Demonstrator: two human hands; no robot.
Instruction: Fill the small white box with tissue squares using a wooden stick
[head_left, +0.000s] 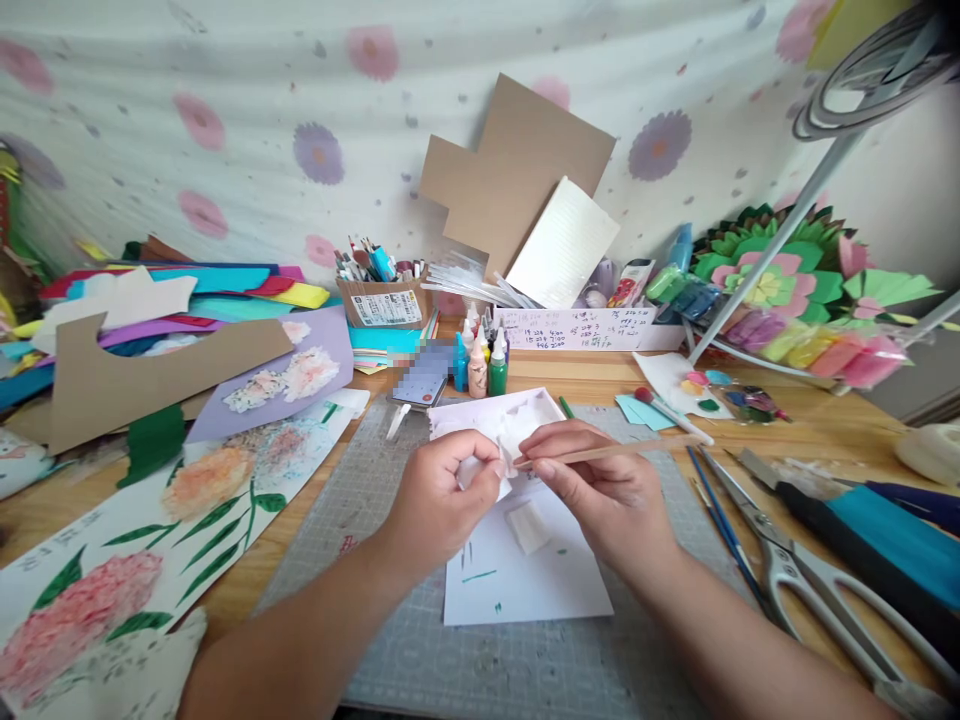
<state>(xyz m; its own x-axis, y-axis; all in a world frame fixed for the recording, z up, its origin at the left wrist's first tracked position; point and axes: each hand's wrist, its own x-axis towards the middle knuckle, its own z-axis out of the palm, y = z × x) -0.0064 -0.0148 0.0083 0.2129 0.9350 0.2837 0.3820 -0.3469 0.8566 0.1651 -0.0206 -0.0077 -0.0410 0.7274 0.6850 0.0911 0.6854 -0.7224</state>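
Over the middle of the grey cutting mat point(360, 640), my left hand point(442, 490) is closed, pinching a small crumpled white piece of tissue point(504, 462) between thumb and fingertips. My right hand point(611, 490) grips a thin, flat wooden stick point(615, 453). Its left tip meets the white piece at my left fingertips; the other end points right. Below both hands lies a white paper sheet point(480, 595) with green paint marks. A small folded white tissue pad point(529, 527) rests on it. Just behind, a shallow white box point(551, 400) holds white scraps, partly hidden by my hands.
Paint bottles point(478, 365) and a phone point(424, 375) stand behind the mat. On the right lie paintbrushes point(724, 525), large scissors point(784, 560) and a cutter knife point(825, 530). Painted flower sheets point(225, 510) and coloured paper point(225, 285) cover the left. A lamp pole point(780, 220) rises at right.
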